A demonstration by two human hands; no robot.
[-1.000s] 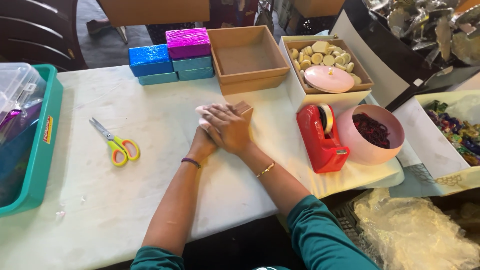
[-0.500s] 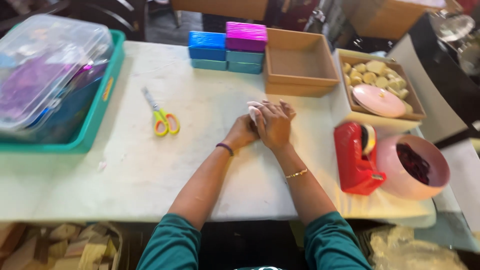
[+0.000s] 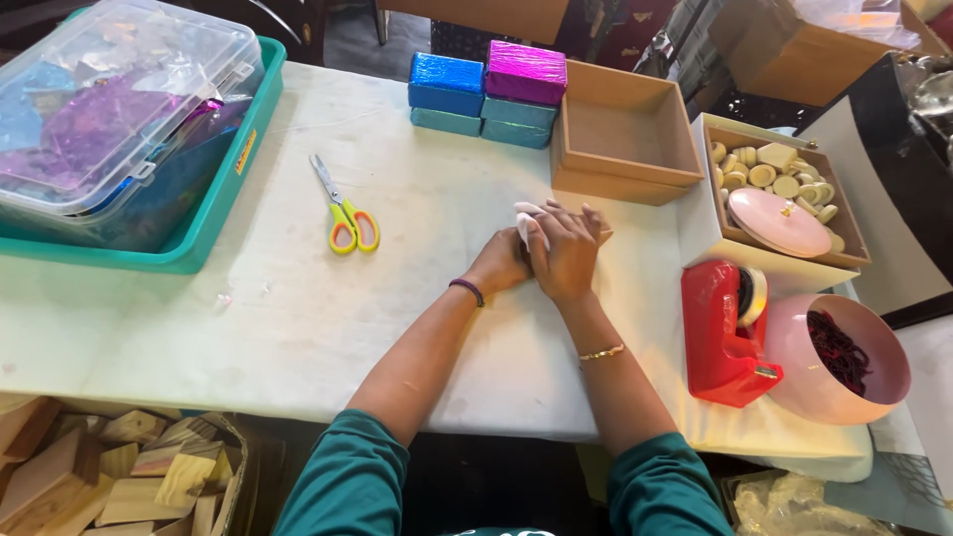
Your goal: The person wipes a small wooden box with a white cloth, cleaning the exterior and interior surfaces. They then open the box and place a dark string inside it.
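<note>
1. I see a small white wrapped piece [image 3: 527,224] near the middle of the white table [image 3: 298,318], pinched between both hands; only its upper corner shows, so I cannot tell its full shape.
2. The right hand [image 3: 564,256] lies over the top with fingers curled down onto it, closed on the piece. The left hand [image 3: 501,266] is tucked underneath and beside it, mostly covered; it seems pressed against the piece, but I cannot tell how its fingers sit.
3. I judge the hands are stacked this way to press the wrapping flat against the tabletop.
4. Just beyond the fingertips stands an open brown box [image 3: 623,134], empty, its near wall close to the hands. To its left sit the foil-wrapped blocks [image 3: 486,91], blue and magenta, stacked.
5. Yellow-handled scissors [image 3: 344,210] lie to the left, well apart, within easy reach.
6. On the right, a red tape dispenser [image 3: 727,333] stands beside a pink bowl [image 3: 839,362] near the table's front edge; behind them is a tray of pale round pieces [image 3: 779,179].
7. A teal tray with a clear lidded container [image 3: 119,109] fills the far left.
8. Open room lies left of the forearms, between scissors and table edge.
</note>
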